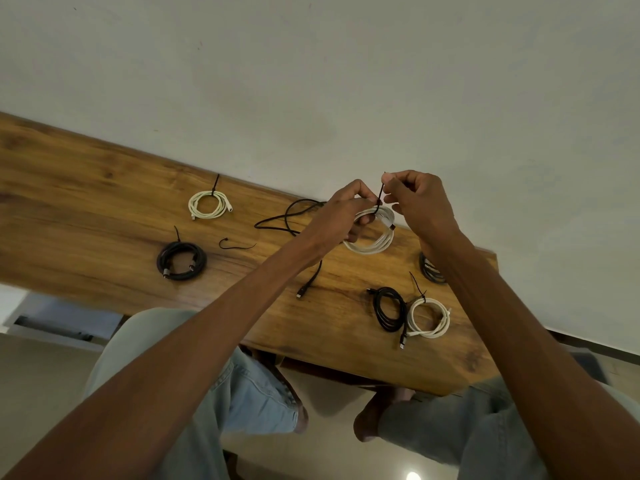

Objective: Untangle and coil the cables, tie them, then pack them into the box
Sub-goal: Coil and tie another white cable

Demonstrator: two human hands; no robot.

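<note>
Wooden counter [104, 188] carries five tied coils, one loose black cable [291, 216] and one spare tie [235, 244], while my left hand [341, 216] grips a sixth white coil [375, 233] and my right hand [417, 199] pinches its black tie [381, 192].

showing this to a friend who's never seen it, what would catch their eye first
Both hands raised mid-frame: the left hand holds a white cable coil while the right hand pinches a black tie above it. Tied coils dot the wooden table, and a loose black cable sprawls behind the left hand.

Left hand [346, 211] grips white coil [375, 233]; right hand [415, 199] apparently pinches black tie [381, 194].
</note>
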